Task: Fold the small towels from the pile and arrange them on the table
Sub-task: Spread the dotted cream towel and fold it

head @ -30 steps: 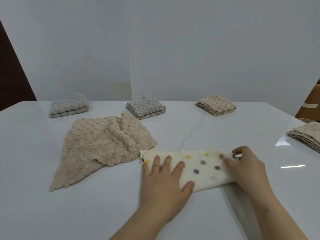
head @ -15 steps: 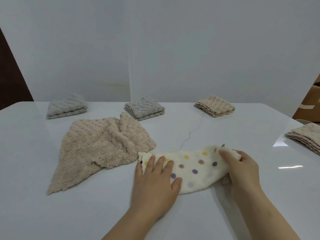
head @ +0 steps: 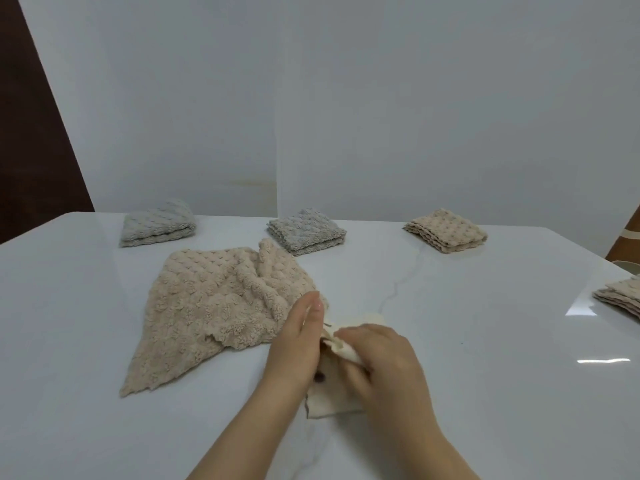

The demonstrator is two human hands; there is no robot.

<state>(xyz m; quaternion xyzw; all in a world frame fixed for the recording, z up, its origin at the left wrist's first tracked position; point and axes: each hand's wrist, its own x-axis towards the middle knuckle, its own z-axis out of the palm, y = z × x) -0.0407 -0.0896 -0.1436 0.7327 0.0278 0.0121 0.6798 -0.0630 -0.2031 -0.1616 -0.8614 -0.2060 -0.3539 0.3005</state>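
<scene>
Dotted towel: the cream dotted towel (head: 331, 398) is on the table (head: 485, 341), close in front of me and bunched up between my two hands. I can see only its lower corner, one dark dot and a raised flap at the top.
Left hand: my left hand (head: 294, 351) stands on edge against the towel's left side, with its fingers (head: 313, 306) straight and held together. The thumb is hidden from me.
Right hand: my right hand (head: 384, 368) comes over the towel from the right, its fingers (head: 348, 336) curled and pinching a fold of the cloth.
Unfolded towel: a beige towel (head: 214, 306) lies spread and rumpled just left of my hands. Its right edge runs behind my left hand in this view.
Far row: three folded towels sit well apart along the far side of the table. They are a left grey towel (head: 157, 226), a middle grey towel (head: 306, 235) and a folded beige towel (head: 445, 230).
Right side: a beige stack (head: 620, 296) of folded towels rests at the table's right edge, cut off by the frame.
</scene>
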